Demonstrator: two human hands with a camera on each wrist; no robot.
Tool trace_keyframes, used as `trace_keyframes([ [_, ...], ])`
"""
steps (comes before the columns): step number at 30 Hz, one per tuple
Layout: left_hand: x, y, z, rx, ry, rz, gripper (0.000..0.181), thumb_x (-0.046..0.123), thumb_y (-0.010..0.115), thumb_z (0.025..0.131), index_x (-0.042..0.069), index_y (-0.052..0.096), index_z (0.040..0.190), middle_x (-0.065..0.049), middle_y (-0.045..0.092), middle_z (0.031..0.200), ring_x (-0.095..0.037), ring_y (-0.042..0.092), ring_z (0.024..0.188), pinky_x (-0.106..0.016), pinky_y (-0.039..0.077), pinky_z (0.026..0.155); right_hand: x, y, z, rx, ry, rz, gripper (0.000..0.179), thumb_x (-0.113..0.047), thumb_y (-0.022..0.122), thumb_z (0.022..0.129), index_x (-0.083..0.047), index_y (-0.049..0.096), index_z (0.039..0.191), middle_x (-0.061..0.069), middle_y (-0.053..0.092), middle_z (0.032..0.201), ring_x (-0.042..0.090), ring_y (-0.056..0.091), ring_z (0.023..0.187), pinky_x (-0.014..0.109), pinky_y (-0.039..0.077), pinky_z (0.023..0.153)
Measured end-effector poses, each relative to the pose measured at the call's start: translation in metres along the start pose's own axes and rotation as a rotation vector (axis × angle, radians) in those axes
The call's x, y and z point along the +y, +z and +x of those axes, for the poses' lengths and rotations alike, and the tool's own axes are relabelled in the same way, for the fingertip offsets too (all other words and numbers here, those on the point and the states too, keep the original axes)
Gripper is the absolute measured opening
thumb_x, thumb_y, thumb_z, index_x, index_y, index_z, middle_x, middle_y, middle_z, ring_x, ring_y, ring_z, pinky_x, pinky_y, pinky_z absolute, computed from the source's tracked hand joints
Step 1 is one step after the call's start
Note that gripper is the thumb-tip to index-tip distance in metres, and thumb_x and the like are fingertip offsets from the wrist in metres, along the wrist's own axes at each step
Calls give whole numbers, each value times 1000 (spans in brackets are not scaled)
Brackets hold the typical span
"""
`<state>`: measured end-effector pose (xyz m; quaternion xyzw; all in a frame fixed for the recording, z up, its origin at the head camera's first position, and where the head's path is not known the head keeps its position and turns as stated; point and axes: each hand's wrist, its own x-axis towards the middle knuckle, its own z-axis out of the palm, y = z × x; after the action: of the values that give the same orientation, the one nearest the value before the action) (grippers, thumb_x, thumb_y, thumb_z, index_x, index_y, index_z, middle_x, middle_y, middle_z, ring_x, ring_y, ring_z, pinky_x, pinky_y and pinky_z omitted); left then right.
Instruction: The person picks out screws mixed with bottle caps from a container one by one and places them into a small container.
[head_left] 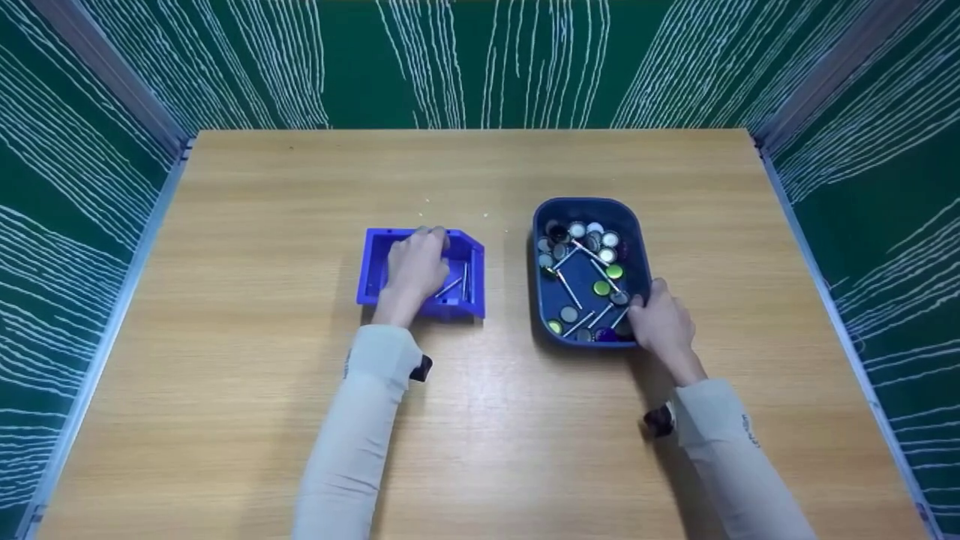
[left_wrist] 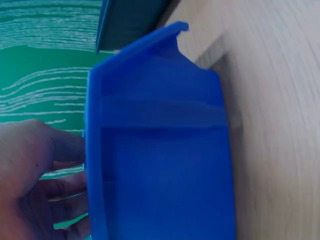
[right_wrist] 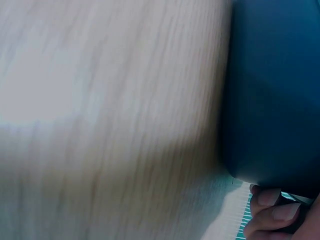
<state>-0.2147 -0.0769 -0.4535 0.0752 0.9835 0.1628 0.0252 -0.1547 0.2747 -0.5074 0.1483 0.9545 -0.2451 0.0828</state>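
Observation:
My left hand reaches down into a small blue-violet plastic bin. Several thin silver screws lie in the bin beside it. In the left wrist view, the thumb and fingers stand apart, and the bin wall hides their tips, so I cannot tell whether they hold anything. To the right, my right hand grips the lower right rim of a navy tray, thumb over the edge. Inside this tray are several silver screws and bottle caps, among them green caps and white caps.
Both containers rest on a wooden table, with a strip of tabletop between them. Green panels with white streaks enclose the back and sides. Small white specks lie behind the containers.

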Motion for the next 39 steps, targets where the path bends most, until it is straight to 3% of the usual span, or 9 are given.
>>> trace_keyframes([
  [9, 21, -1, 2, 43, 43, 5, 23, 18, 64, 91, 10, 65, 112, -11, 69, 112, -34, 67, 104, -50, 47, 94, -1, 0, 0, 3, 5, 5, 41, -30, 36, 98, 2, 45, 123, 34, 61, 116, 50, 59, 108, 59, 45, 78],
  [20, 56, 10, -4, 31, 135, -140, 25, 20, 64, 91, 13, 66, 115, -6, 69, 113, -28, 66, 105, -47, 47, 95, -1, 1, -1, -5, 2, 12, 43, -29, 36, 99, 3, 44, 126, 34, 60, 117, 50, 59, 108, 58, 45, 79],
  [26, 85, 20, -8, 22, 236, -39, 31, 23, 63, 92, 13, 63, 122, -7, 66, 125, -29, 64, 115, -48, 45, 101, -1, 0, 0, -7, -9, 0, 43, -29, 36, 99, 4, 44, 126, 33, 61, 114, 49, 60, 104, 57, 45, 76],
  [32, 108, 34, -13, 27, 341, 61, 36, 28, 64, 92, 14, 59, 124, -7, 64, 127, -28, 63, 114, -49, 42, 103, -2, 0, 0, -15, -15, -9, 44, -28, 36, 100, 5, 42, 128, 35, 60, 114, 50, 59, 104, 58, 45, 77],
  [39, 131, 50, -20, -41, 457, 196, 38, 31, 64, 90, 16, 59, 124, -5, 64, 122, -25, 60, 115, -43, 42, 101, -1, 0, -1, 6, -15, -11, 41, -28, 35, 99, 4, 45, 121, 37, 60, 114, 52, 59, 104, 58, 44, 74],
])
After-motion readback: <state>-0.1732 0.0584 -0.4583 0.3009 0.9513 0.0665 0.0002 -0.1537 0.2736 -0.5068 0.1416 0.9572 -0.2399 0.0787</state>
